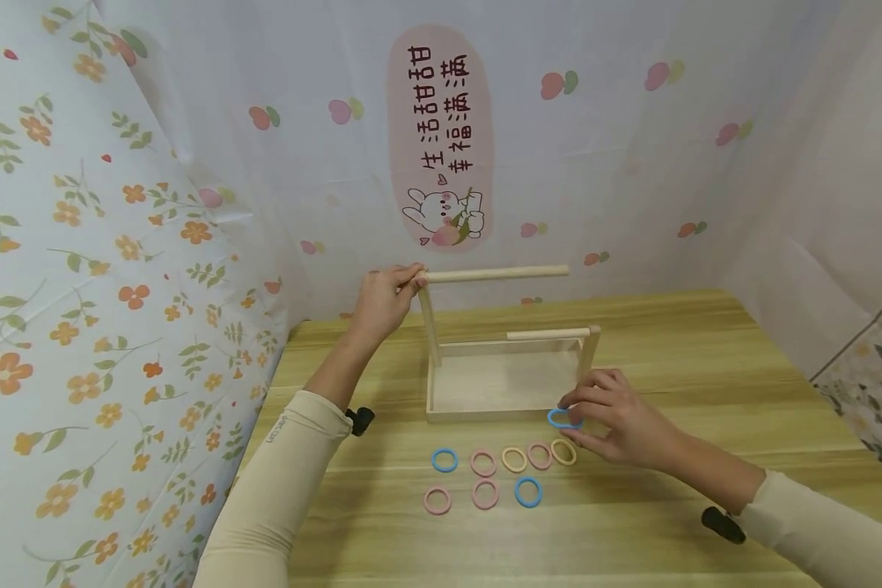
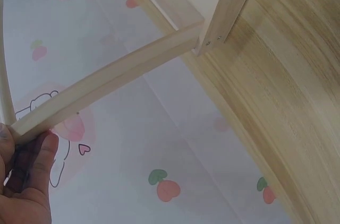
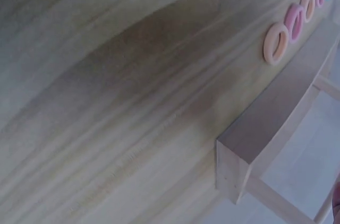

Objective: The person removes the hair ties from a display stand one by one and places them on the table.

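My left hand (image 1: 391, 300) grips the top of the tall post on a pale wooden stand (image 1: 429, 322), where a long rod (image 1: 500, 273) juts to the right. In the left wrist view, its thumb and fingers (image 2: 42, 168) pinch the post's end. A blue ring (image 1: 550, 419) is pinched between the thumb and fingers of my right hand (image 1: 613, 416), just in front of the stand's right corner. Only a sliver of that hand shows in the right wrist view, and the held ring is out of sight there.
Before the stand lie several loose rings, among them a blue ring (image 1: 444, 471), a pink ring (image 1: 437, 513) and a yellow ring (image 1: 514, 471). A shorter rod (image 1: 551, 334) on the right post points left over the stand's tray (image 1: 500, 416). Printed cloth hangs behind the table (image 1: 676, 367).
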A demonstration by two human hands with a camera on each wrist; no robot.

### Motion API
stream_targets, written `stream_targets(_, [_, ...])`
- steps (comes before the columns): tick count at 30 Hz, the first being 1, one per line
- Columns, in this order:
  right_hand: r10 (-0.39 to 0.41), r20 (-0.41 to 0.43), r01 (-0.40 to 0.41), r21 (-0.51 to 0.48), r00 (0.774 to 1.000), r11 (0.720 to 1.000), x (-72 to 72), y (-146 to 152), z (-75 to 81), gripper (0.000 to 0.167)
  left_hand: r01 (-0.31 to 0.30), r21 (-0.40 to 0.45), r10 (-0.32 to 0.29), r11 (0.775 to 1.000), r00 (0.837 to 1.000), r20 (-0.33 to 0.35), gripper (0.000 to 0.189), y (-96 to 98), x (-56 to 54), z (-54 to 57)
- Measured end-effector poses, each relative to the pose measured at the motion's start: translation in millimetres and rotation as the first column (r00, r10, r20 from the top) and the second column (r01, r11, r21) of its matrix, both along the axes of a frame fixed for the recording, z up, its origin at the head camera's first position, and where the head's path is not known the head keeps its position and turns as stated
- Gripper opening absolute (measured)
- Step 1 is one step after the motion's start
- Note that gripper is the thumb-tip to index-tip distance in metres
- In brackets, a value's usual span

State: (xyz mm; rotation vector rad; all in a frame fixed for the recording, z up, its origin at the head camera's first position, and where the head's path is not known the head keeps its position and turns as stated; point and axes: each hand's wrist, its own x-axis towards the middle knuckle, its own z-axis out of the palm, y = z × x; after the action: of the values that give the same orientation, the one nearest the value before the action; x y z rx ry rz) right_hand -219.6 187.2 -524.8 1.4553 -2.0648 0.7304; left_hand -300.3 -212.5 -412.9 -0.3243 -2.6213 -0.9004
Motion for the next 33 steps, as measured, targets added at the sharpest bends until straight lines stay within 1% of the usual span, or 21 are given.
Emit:
stream_targets(3, [-0.021, 0.018, 0.02, 0.024, 1.0, 1.0, 3.1, 1, -1.2, 0.045, 0.009, 0.002, -0.009, 1.0, 1.0, -0.002, 0.037, -0.2, 0.6, 1.4])
stream_targets(6, [-0.031, 0.03, 0.03, 0.036, 0.999, 0.999, 6.7, 2, -4.2, 0.047, 0.016, 0.007, -0.016, 1.0, 1.0, -0.015, 0.037, -0.8, 0.1, 0.1])
stream_targets(9, [-0.012, 0.024, 0.011, 0.034, 1.0, 0.999, 9.4, 2, -8.0, 0.044, 0.011, 0.007, -0.011, 1.0, 1.0, -0.021, 0.037, -1.4, 0.3, -1.0])
stream_targets(13, [0.019, 0.014, -0.02, 0.043, 1.0, 0.999, 12.5, 4, -12.1, 0.038, 0.007, -0.004, -0.007, 1.0, 1.0, -0.011, 0.038, -0.6, 2.1, 0.2])
stream_targets(20, [0.012, 0.038, -0.016, 0.097, 0.999, 0.995, 16.4, 4, -14.1, 0.037, 0.007, 0.0, -0.007, 1.0, 1.0, -0.004, 0.039, 0.7, 3.5, 3.4])
stream_targets(23, [0.026, 0.049, -0.031, 0.116, 0.998, 0.993, 17.9, 4, -16.0, 0.033, 0.002, -0.002, -0.002, 1.0, 1.0, 0.003, 0.039, 0.5, 3.5, 3.1])
stream_targets(27, [0.039, 0.075, -0.048, 0.124, 0.996, 0.991, 20.4, 4, -19.5, 0.023, 0.005, -0.002, -0.005, 1.0, 1.0, 0.001, 0.039, 1.0, 3.5, 3.6])
stream_targets(30, [0.042, 0.089, -0.054, 0.137, 0.995, 0.989, 22.5, 6, -22.8, 0.019, 0.007, 0.006, -0.007, 1.0, 1.0, -0.001, 0.038, 1.3, 2.6, 3.6])
stream_targets(33, [0.061, 0.081, -0.073, 0.147, 0.995, 0.987, 24.5, 6, -27.0, 0.016, 0.003, 0.01, -0.004, 1.0, 1.0, 0.002, 0.038, 0.5, 1.3, 2.0])
